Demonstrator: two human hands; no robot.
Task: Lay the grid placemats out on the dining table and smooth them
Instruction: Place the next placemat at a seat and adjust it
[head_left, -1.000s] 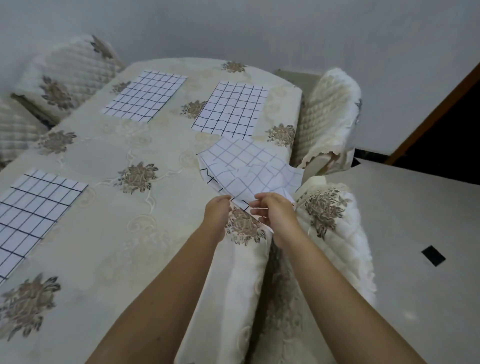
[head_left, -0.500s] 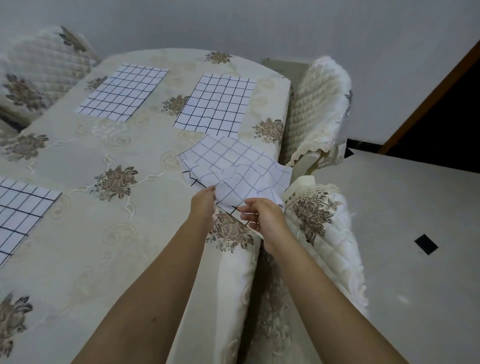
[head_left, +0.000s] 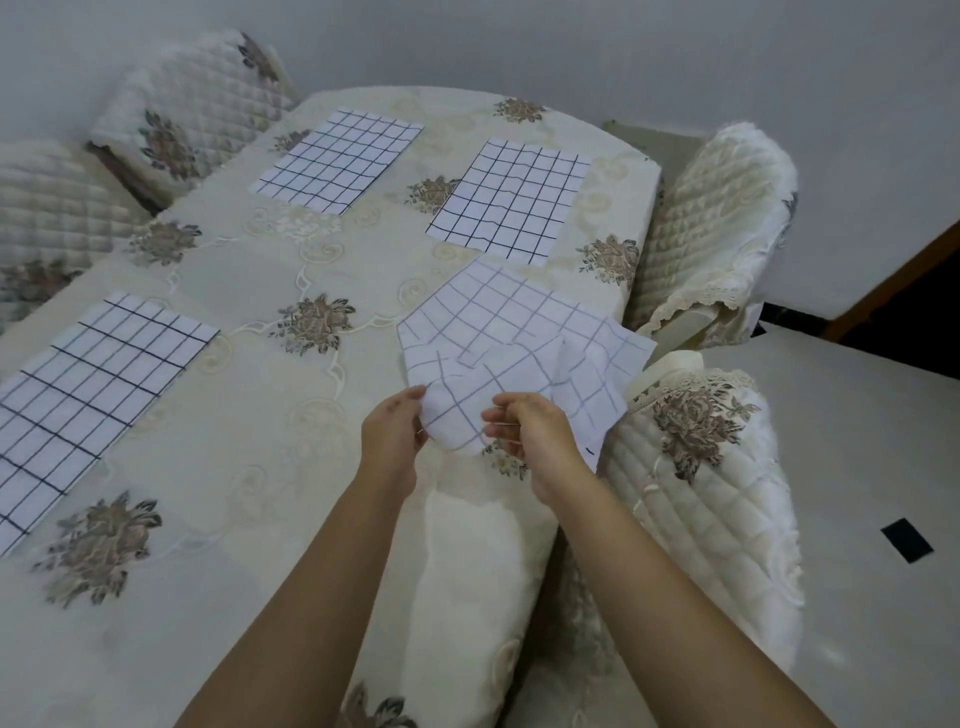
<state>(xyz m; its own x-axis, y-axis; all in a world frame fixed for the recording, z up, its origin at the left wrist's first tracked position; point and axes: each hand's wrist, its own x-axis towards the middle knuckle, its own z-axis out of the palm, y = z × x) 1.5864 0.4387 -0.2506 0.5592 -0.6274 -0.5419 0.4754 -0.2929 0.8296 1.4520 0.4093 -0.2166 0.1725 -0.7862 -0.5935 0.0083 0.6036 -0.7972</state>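
Pinching a rumpled grid placemat (head_left: 519, 332) by its near edge in a closed grip, the left hand (head_left: 392, 439) and right hand (head_left: 535, 441) hold it at the desk's (head_left: 260, 441) right edge, long axis slanting across that edge, with three flat placemats (head_left: 511, 200) lying beyond and to the left.

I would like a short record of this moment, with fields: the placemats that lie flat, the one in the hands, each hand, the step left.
table: cream flowered cloth
flat: far left mat, far right mat, near left mat
fourth placemat: rumpled, partly on the table
left hand: grips its near edge
right hand: pinches its near edge
step left: spread and smooth the fourth placemat
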